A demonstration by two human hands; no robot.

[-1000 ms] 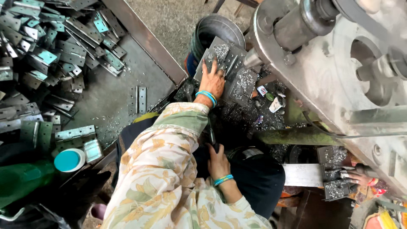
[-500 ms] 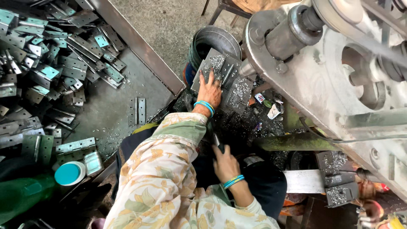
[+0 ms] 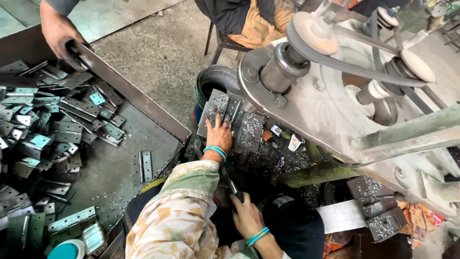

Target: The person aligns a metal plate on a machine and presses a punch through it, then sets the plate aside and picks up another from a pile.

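My left hand, in a floral sleeve with a teal bangle, lies flat with fingers spread on grey metal plates dusted with shavings, beside the machine base. Lower down, my right hand, also with a bangle, is closed around a thin dark handle that sticks up between my knees. What the handle joins to is hidden.
A big grey machine with a belt and pulleys fills the right. A steel tray on the left holds several metal hinges. Another person's hand grips the tray's far rim. Someone sits on a stool at the top. A dark bucket stands behind the plates.
The view has tilted up and back, showing more of the machine and the other person's hand on the tray. My two hands stay where they were.
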